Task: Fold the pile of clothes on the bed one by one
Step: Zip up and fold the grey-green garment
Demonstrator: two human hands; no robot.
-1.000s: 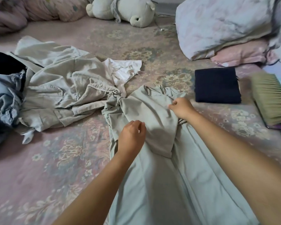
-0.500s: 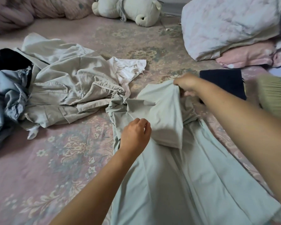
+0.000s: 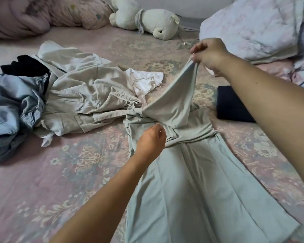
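Both hands on the pale green garment [image 3: 191, 181]: right [image 3: 208, 54] pinching, left [image 3: 150, 140] curled loosely.

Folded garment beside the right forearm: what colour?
Dark navy, plain; folded garment, seen in the head view.

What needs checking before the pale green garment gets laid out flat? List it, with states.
1. Right hand pinching the raised end of the pale green garment: ok.
2. Left hand at the garment's bunched middle; actual grip: cannot tell.
3. Garment smooth: not ok, twisted at the middle.
4. Garment clear of the crumpled beige garment: not ok, they touch.
5. Folded dark navy cloth apart from the work: ok.
6. Floral bedspread free beside the garment: ok.
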